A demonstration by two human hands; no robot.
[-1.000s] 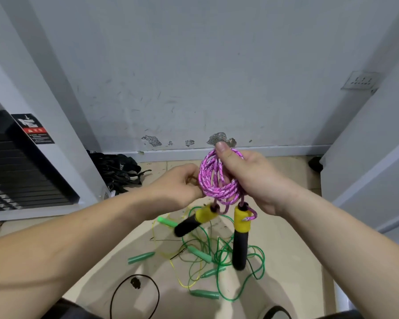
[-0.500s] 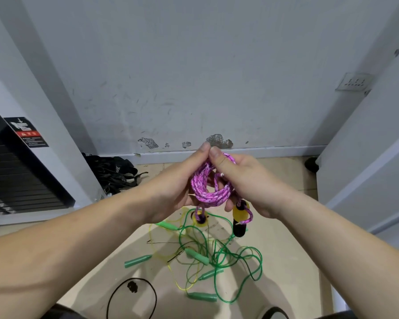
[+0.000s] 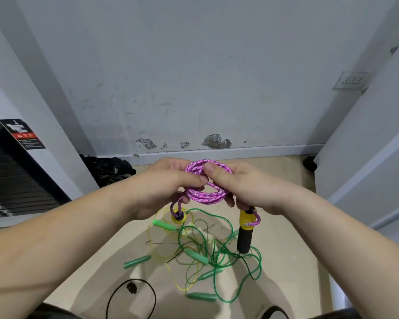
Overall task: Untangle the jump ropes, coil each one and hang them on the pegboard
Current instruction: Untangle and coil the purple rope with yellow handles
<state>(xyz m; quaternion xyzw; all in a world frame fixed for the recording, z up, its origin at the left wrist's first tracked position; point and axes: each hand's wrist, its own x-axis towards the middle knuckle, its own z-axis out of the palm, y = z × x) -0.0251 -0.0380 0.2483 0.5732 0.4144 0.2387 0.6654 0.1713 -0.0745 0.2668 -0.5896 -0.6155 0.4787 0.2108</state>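
A person's left hand (image 3: 168,187) and right hand (image 3: 247,187) hold a coiled pink braided jump rope (image 3: 205,195) in the air above a beige floor (image 3: 286,261). Each grip is closed round the bundle, thumbs pinching the strands on top. One yellow-and-black foam handle (image 3: 245,231) hangs straight down beneath the right hand; the other handle's yellow end (image 3: 178,218) dangles below the left. Directly underneath lies a tangle of thin green plastic jump rope (image 3: 217,256) and thin yellow rope (image 3: 161,240), with green handles (image 3: 195,256) scattered through it, not yet sorted. No pegboard is in view. The risk appears to lie in the loose handles: their weight could drag turns out of the coil if either grip slackens before the bundle is secured, and a hanging handle lowered too far could snag the green loops below.
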